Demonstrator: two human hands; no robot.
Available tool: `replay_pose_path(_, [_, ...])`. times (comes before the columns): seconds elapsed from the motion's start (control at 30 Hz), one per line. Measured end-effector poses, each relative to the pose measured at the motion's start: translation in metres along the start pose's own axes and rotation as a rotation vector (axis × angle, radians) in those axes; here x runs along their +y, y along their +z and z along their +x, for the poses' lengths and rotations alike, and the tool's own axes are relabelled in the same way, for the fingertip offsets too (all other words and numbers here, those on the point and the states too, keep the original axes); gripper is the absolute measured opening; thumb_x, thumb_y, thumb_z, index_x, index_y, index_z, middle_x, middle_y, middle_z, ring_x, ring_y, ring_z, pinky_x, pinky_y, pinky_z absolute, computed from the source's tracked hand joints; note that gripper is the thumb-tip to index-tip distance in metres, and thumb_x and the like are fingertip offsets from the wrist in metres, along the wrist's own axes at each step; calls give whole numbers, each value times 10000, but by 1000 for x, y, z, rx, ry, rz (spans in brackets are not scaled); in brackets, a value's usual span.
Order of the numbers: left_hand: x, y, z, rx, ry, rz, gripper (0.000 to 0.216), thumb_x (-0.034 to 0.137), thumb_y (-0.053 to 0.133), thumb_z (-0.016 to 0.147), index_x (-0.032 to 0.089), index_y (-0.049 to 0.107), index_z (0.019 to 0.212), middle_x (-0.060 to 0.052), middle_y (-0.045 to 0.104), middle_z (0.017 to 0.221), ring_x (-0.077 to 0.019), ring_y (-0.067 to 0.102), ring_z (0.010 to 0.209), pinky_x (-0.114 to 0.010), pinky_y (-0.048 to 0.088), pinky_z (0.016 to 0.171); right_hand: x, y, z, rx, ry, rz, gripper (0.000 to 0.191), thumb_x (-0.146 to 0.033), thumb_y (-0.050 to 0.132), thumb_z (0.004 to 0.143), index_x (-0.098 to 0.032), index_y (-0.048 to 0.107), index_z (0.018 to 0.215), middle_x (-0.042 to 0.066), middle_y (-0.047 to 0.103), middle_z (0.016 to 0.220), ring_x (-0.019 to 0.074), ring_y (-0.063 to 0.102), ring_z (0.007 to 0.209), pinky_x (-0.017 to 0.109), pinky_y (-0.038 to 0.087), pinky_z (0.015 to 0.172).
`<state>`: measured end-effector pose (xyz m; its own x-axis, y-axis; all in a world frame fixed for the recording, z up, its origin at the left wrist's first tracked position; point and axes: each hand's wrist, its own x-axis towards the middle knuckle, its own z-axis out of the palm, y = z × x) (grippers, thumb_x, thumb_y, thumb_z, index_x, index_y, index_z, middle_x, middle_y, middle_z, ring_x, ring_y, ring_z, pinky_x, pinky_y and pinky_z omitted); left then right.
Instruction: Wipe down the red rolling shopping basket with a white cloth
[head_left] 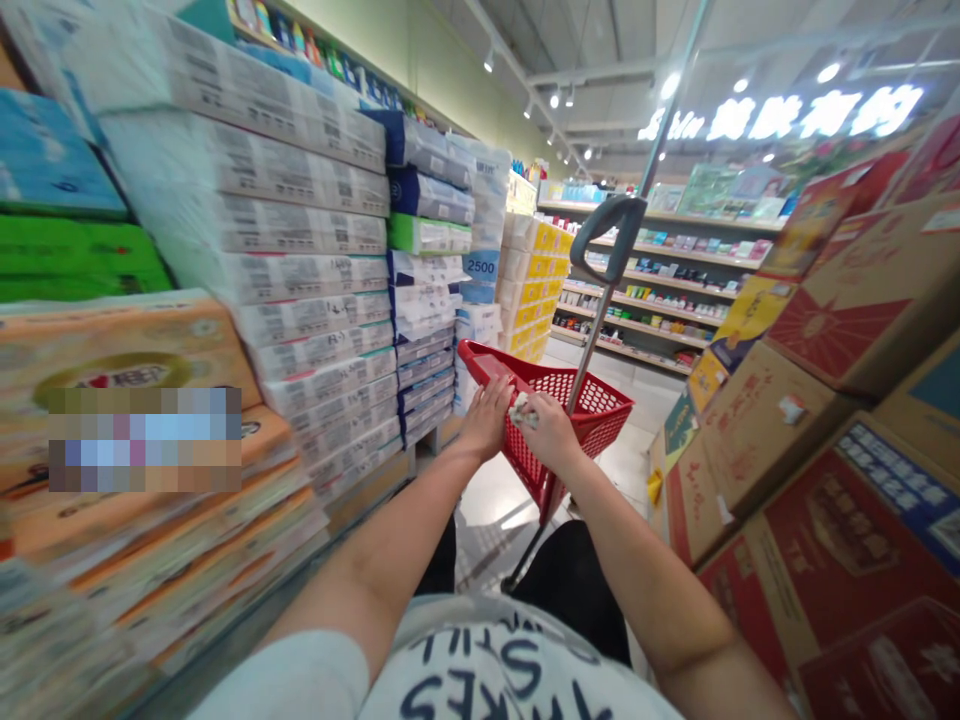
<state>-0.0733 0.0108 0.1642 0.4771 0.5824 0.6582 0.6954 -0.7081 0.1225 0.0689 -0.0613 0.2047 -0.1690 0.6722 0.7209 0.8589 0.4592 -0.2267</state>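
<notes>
A red perforated plastic shopping basket [600, 400] stands in front of me, with a metal pole running up past it to a grey loop handle [619, 245]. My left hand [489, 415] rests on the basket's near left rim, fingers stretched out over the red plastic. Close beside it, my right hand [547, 430] is closed around a small crumpled whitish cloth [521, 408], held against the basket's near edge. What the cloth is exactly cannot be made out. The grey handle is touched by neither hand.
Tall stacks of white-wrapped paper packs [300, 200] and orange tissue packs [135, 350] line the left. Red and brown cartons [780, 400] rise on the right. Stocked shelves [660, 250] stand at the back, beyond the pale tiled floor [615, 480].
</notes>
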Motion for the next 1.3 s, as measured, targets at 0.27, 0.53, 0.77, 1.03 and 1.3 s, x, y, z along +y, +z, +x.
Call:
replay_pose_path(0.27, [0, 1, -1, 5, -19, -6, 551, 138, 418, 862, 115, 328, 1405, -133, 289, 1535, -252, 153, 1450, -475, 202, 1165, -10, 12, -7, 20, -58, -302, 361, -199, 496, 865, -127, 529, 1217, 169, 569, 1233, 273, 502, 1143, 434, 364, 1021])
replay_pose_path(0.53, [2, -3, -5, -21, -33, 16, 559, 142, 424, 855, 101, 323, 1403, -121, 274, 1543, -253, 142, 1451, -454, 182, 1175, -14, 13, 6, -83, 41, -407, 305, -304, 435, 933, -128, 607, 1114, 154, 658, 1020, 247, 587, 936, 385, 429, 874])
replay_pose_path(0.77, [-1, -3, -6, -29, -41, 29, 558, 151, 427, 866, 120, 314, 1411, -121, 276, 1542, -247, 137, 1454, -456, 178, 1175, -18, 20, 0, -9, 49, -427, 313, -292, 465, 912, -122, 606, 1134, 133, 656, 1024, 244, 564, 954, 372, 414, 889])
replay_pose_path(1.03, [1, -9, -7, -45, -48, 17, 565, 166, 445, 866, 110, 311, 1413, -127, 284, 1538, -267, 153, 1449, -466, 180, 1172, -20, 19, 2, 26, -8, -358, 338, -275, 439, 939, -135, 572, 1217, 133, 628, 1153, 236, 544, 1048, 367, 379, 941])
replay_pose_path(1.3, [0, -6, -7, -35, -44, -6, 557, 142, 434, 863, 115, 319, 1407, -130, 275, 1542, -247, 131, 1455, -465, 175, 1173, -13, 13, 3, -77, 60, -336, 343, -302, 389, 970, -137, 600, 1184, 117, 661, 1105, 212, 578, 1000, 323, 402, 907])
